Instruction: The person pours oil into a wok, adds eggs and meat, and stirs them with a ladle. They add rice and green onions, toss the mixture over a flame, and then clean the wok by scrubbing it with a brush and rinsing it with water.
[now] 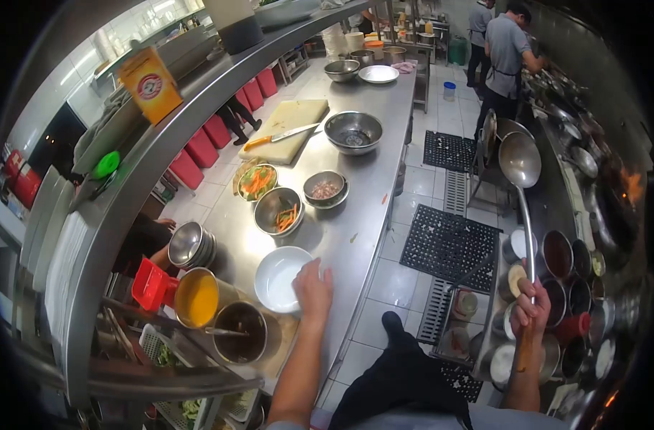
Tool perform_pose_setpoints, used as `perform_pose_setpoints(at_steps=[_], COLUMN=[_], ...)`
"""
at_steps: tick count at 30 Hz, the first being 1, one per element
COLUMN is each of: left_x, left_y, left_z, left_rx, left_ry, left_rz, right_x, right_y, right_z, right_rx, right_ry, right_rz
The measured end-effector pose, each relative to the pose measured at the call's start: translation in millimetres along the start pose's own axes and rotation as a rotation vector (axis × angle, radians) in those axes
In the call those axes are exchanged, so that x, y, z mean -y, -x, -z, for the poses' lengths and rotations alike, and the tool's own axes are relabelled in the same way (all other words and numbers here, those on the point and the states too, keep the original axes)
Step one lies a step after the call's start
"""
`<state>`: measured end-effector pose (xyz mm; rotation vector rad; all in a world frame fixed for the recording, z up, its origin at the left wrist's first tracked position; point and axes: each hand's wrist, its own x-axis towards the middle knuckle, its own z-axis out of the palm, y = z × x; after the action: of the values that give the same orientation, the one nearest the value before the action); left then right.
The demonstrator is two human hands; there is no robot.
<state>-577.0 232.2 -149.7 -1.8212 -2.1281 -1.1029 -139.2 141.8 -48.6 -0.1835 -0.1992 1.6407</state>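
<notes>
My left hand (314, 288) is at the right rim of a white bowl (275, 278) on the steel counter, its thumb side over the rim and its fingers curled around the edge. The bowl looks bare inside. My right hand (531, 307) is wrapped around the handle of a long wok ladle (520, 159), which is held upright with its round scoop at the top. Beyond the white bowl stand a steel bowl with carrot strips (278, 212), a small bowl of chopped pinkish pieces (324, 188) and a bowl of mixed cut vegetables (257, 182).
Pots of yellow liquid (196, 299) and dark sauce (239, 333) stand at the near left. A knife (282, 136) lies on the cutting board (298, 115). At right are seasoning containers (558, 251) and a flame (631, 185). Co-workers (510, 50) stand farther back.
</notes>
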Motion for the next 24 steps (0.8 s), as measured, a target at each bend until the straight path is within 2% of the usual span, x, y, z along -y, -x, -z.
perform_pose_setpoints(at_steps=[1,3,5,6,8,10,12,13,15,17,20,22,24], left_x=[-4,-10,-27,-28,-24,-20,-18,-20,-27,-25,-33,-36,-20], left_y=[-20,-70,-123,-138,-166,-176,-173,-172,-161,-131,-77,-42,-7], left_z=[-16,-51,-72,-87,-121,-147,-164,-155,-128,-98,-24,23,39], left_rx=[0.01,0.172,0.353,0.347,0.167,0.091,-0.181,-0.201,-0.014,0.015,-0.077,-0.118,-0.213], left_ry=[0.187,0.342,0.842,0.833,1.071,1.058,0.903,0.893,1.008,1.143,1.006,0.953,0.866], left_rz=[0.069,0.383,0.951,0.976,1.329,1.392,1.385,1.401,1.238,1.107,1.12,1.156,1.234], right_x=[-5,-14,-26,-28,-26,-29,-32,-35,-40,-45,-62,-82,-114], right_y=[-17,-58,-92,-107,-139,-163,-188,-199,-220,-239,-263,-271,-277], right_z=[2,-3,-14,-14,-2,1,-9,-12,-16,-22,-30,-44,-64], right_rx=[-0.029,-0.049,-0.11,-0.147,-0.114,0.016,-0.027,-0.022,0.0,0.033,0.087,0.187,0.257], right_ry=[0.038,0.085,0.121,0.136,0.129,0.315,0.393,0.425,0.45,0.463,0.493,0.618,0.68], right_rz=[-0.01,-0.05,-0.061,-0.061,-0.15,-0.211,-0.273,-0.33,-0.442,-0.571,-0.794,-0.986,-1.119])
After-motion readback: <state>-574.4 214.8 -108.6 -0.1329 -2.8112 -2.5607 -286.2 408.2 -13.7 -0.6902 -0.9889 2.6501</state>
